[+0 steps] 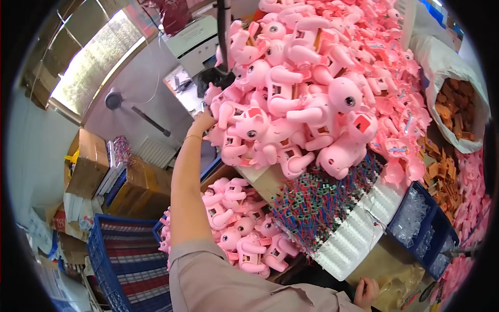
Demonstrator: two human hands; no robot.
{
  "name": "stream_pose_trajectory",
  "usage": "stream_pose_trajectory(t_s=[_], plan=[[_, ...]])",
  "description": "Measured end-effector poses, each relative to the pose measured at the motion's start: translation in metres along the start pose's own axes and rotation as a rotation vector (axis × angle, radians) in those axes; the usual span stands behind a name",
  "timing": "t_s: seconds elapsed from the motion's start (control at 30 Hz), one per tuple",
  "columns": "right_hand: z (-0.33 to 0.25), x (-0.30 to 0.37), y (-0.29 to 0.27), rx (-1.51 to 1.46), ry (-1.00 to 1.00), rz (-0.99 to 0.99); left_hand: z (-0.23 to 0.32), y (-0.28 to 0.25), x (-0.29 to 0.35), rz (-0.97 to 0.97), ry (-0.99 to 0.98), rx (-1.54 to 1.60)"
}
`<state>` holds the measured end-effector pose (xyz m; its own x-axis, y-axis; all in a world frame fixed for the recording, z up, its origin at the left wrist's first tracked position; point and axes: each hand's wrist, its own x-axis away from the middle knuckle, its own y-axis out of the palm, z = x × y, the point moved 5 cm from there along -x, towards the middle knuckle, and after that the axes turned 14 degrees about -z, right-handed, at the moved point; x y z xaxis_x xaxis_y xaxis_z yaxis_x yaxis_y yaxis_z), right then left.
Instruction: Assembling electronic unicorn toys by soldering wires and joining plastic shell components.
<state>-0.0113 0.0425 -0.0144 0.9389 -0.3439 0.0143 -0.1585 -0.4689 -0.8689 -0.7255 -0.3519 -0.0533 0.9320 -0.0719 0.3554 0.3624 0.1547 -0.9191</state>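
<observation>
My left arm stretches far forward, and my left hand [201, 123] is at the left edge of a big heap of pink toy ponies [280, 99]. Its fingertips are small and partly hidden against the heap, so I cannot see whether they grip anything. Close to my body at the lower right, my right hand [366, 292] has its fingers curled in; what they hold, if anything, is hidden. Many of the ponies have open square slots in their bodies. Beside my left arm, more pink ponies [241, 234] fill a box below the table edge.
Red, blue and green wired parts [322, 203] lie by a white foam tray [358, 229]. A blue divided bin [416, 218] holds clear pieces. Orange parts fill a white sack [439, 62]. A blue crate [99, 249] and cardboard boxes [140, 187] stand left.
</observation>
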Motion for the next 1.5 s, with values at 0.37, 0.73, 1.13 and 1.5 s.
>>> stream_pose_trajectory(t_s=[0.37, 0.73, 1.13, 1.5], plan=[[0.061, 0.005, 0.053, -0.594, 0.377, 0.137, -0.012, 0.019, -0.019, 0.013, 0.037, -0.106], [0.019, -0.011, 0.029, -0.356, 0.189, 0.073, -0.026, -0.005, 0.017, 0.267, 0.020, -0.031], [0.016, -0.012, 0.030, -0.335, 0.124, 0.101, -0.031, -0.019, 0.023, 0.272, -0.134, 0.082], [0.009, -0.015, 0.025, -0.314, 0.123, 0.059, -0.032, -0.023, 0.027, 0.294, -0.174, 0.188]])
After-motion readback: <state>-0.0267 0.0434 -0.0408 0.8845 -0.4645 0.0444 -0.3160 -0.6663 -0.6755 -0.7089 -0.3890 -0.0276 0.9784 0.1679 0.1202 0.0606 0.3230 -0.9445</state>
